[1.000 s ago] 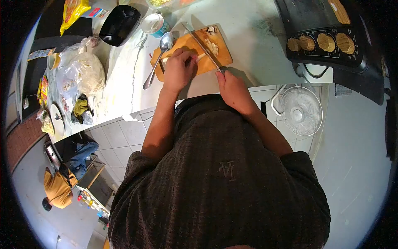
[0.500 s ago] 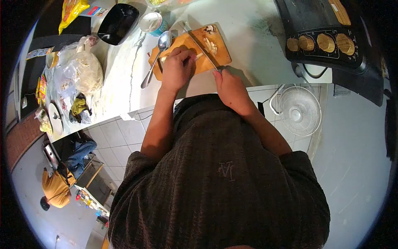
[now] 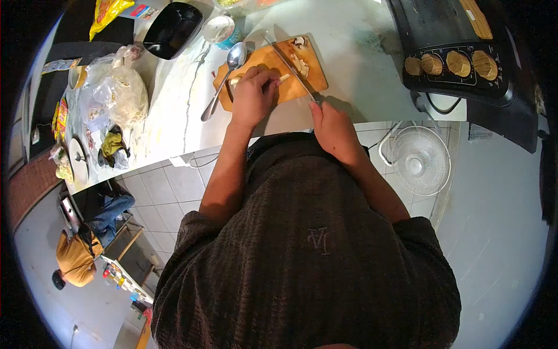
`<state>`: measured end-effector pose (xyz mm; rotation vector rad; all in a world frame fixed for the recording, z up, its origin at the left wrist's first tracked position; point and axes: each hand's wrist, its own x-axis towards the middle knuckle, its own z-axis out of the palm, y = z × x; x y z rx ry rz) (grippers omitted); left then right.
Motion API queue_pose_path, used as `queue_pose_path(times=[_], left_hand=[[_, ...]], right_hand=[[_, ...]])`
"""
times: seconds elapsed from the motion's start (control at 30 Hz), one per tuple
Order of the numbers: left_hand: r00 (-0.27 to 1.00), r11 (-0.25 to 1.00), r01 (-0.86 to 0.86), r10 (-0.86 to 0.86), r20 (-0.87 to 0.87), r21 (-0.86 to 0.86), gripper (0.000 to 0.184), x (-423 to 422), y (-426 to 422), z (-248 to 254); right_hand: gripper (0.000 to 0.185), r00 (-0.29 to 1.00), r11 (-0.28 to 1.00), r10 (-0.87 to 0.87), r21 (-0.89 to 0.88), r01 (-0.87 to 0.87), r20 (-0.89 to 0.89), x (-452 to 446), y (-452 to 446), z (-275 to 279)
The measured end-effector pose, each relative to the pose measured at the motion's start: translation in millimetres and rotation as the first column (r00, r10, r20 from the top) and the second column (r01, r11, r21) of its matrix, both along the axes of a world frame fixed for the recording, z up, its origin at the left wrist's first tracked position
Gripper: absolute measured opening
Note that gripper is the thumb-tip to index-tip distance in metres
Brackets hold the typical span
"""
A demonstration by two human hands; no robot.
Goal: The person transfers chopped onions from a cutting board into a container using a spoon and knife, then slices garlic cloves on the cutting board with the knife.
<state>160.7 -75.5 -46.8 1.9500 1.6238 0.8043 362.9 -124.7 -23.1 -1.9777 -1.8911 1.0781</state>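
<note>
My left hand (image 3: 254, 96) is closed over a pale piece of food (image 3: 284, 78) on the wooden cutting board (image 3: 317, 72), and its fingers are bent. In my right hand (image 3: 334, 128) is the handle of a knife (image 3: 290, 65), whose blade slants across the board up and to the left. Beyond the blade lie pale slices (image 3: 300, 65) and a small dark-and-white scrap (image 3: 300, 42). A metal spoon (image 3: 236, 56) rests over the board's left edge, beside my left hand.
A cup (image 3: 222, 32) and a black bowl (image 3: 173, 30) stand behind the board. Plastic bags (image 3: 125, 99) and a round lid (image 3: 78, 160) lie at left. A black appliance with knobs (image 3: 458, 63) is at right. Below are a fan (image 3: 419, 160) and, farther off, another person (image 3: 77, 260).
The knife and my right hand have moved slightly right, away from my left hand, leaving a wider gap beside the pale piece. The whole view has shifted a little.
</note>
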Motion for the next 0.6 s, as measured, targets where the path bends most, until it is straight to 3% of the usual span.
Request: queue_pose_path(times=[0.23,0.6], left_hand=[[0.998,1.0,-0.015,0.014,0.058,0.008,0.011,4.3,-0.4,-4.0],[0.998,0.997,0.036,-0.039,0.052,0.062,0.012,1.6,3.5,-10.0]], right_hand=[[0.053,1.0,0.999,0.021,-0.026,-0.021,-0.022,-8.2,13.4,5.9],[0.05,0.999,0.998,0.027,-0.049,-0.026,0.035,-13.2,15.5,0.7]])
